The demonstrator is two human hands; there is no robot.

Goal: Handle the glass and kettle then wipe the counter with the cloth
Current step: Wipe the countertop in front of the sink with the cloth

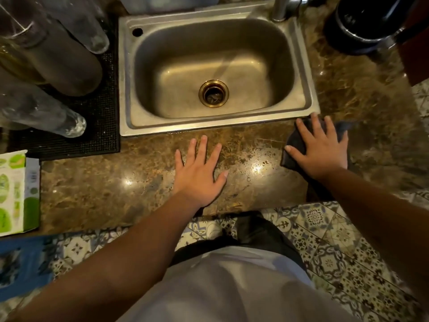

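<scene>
My right hand (321, 147) lies flat on the dark cloth (296, 141), fingers straight and spread, pressing it onto the worktop (104, 189) just off the front right corner of the sink (311, 98). The cloth is directly under the palm, with folds showing past the fingertips and beside the thumb. My left hand (199, 173) rests flat on the bare stone in front of the sink, fingers straight and slightly apart, holding nothing.

The unwiped strip of worktop runs left from the cloth, parallel to the sink's front rim, towards the left hand. I judge the wiping step to be in progress, with the right hand the working one. The next stroke probably calls for a leftward sweep; the left hand lies in that path.

Upturned glasses (46, 112) stand on the black mat (102, 135) to the left of the sink. A dark vessel (362, 24) at far right may be the kettle; I cannot tell.
</scene>
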